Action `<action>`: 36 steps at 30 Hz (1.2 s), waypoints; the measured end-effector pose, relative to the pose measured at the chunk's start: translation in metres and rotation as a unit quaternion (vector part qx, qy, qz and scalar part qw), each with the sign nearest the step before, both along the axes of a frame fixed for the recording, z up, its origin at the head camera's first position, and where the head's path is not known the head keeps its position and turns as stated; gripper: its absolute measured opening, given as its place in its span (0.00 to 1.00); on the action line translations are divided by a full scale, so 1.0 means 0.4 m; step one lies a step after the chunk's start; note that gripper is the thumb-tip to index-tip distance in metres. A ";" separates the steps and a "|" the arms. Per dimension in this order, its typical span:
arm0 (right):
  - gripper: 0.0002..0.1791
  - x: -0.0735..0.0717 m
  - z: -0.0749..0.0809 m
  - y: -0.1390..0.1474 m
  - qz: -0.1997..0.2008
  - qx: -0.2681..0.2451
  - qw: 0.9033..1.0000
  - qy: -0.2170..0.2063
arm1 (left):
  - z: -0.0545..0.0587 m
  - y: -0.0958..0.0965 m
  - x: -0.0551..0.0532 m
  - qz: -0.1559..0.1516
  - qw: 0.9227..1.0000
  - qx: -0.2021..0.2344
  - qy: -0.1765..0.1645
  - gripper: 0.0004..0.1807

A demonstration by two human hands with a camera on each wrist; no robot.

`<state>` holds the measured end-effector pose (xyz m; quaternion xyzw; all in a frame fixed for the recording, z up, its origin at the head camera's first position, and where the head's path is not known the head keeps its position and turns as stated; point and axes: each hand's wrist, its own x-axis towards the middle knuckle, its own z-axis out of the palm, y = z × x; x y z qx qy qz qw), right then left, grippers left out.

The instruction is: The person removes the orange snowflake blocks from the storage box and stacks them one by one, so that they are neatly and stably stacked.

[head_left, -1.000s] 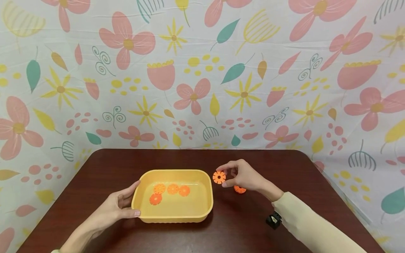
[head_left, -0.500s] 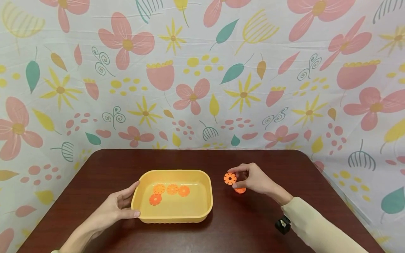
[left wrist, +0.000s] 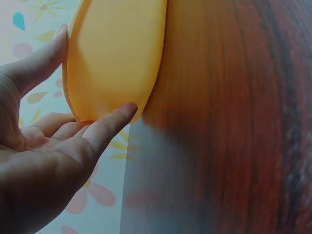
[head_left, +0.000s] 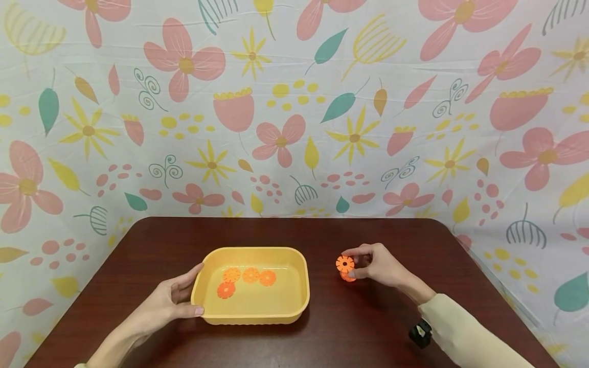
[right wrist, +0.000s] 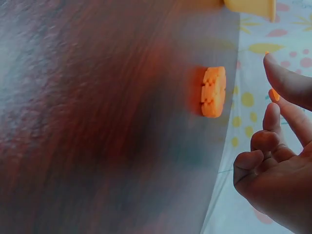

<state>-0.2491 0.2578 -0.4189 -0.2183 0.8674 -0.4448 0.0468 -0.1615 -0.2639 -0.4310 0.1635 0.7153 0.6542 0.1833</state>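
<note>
My left hand (head_left: 158, 302) holds the left end of a yellow plastic tray (head_left: 257, 306), thumb at the near corner and fingers along the far side. Inside the tray lie several orange flower-shaped discs (head_left: 226, 290). To the right, my right hand (head_left: 382, 267) pinches one orange notched disc (head_left: 341, 260) upright by its edge, between thumb and index finger. Below and just behind that disc in the head view, a small stack of orange discs (right wrist: 213, 92) sits on the table. In the right wrist view only slivers of the pinched disc (right wrist: 275, 95) show between the fingers.
The dark brown wooden table (head_left: 317, 337) has rounded far corners. A cloth with flowers and leaves (head_left: 285, 107) hangs behind and along its sides. A small black device (head_left: 421, 333) is strapped at the right wrist, below a pale sleeve (head_left: 469, 327).
My right hand has moved right and slightly down, carrying the pinched disc from beside the tray to over the stack. The left hand and the tray have stayed in place.
</note>
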 end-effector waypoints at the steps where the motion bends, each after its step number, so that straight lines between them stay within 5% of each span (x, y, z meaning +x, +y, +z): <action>1: 0.25 0.001 -0.002 0.003 -0.001 -0.001 1.000 -0.001 | 0.000 0.000 0.000 0.000 1.000 0.000 0.000 0.53; 36: 0.27 0.003 -0.045 0.047 -0.010 0.011 1.000 -0.010 | -0.004 -0.001 -0.001 0.004 1.000 0.002 -0.001 0.53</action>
